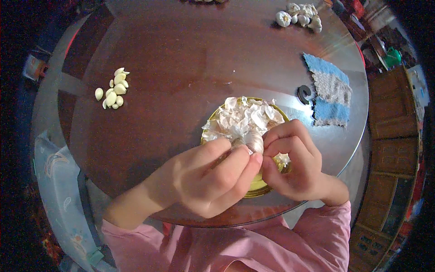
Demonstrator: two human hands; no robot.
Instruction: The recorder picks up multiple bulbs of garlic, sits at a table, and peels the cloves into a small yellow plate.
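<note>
My left hand (217, 180) grips a garlic bulb (254, 141) covered in pale, streaked skin, above a round yellow container. My right hand (294, 163) is at the bulb's right side, its thumb and fingertips pinched together against the bulb's edge; whether they hold a bit of skin is hidden. Beneath both hands, the yellow container (256, 193) holds a heap of papery garlic skins (246, 114). Peeled garlic cloves (111, 98) lie in a small pile on the left of the table.
Several whole garlic bulbs (283, 19) lie at the far right of the round, dark wooden table (163, 68). A blue and grey striped cloth (331, 90) lies at the right, beside a black C-shaped object (303, 95). A wooden cabinet (390, 125) stands beyond the table.
</note>
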